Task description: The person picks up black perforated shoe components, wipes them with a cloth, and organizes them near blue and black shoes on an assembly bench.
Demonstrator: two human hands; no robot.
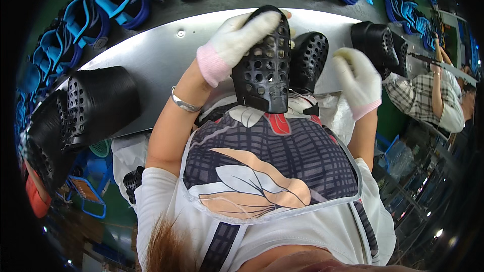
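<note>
My left hand (pixel 234 40), in a white glove with a pink cuff, is closed round a black perforated shoe form (pixel 266 73). The form stands tilted in front of my chest, its rounded toe upward and its squared end near my apron. Just right of it, a second black perforated form (pixel 309 59) rests near the table's front edge. Also gloved, my right hand (pixel 360 78) is raised to the right of both forms, apart from them. Its fingers curl inward, and whatever they may hold is hidden.
More black forms stand on the metal table (pixel 166 45), a large pair (pixel 103 100) at left and others (pixel 374 43) at right. Black-and-blue shoes (pixel 121 0) line a surface beyond. Another person (pixel 428 95) works at far right; a red sleeve (pixel 36 196) shows at far left.
</note>
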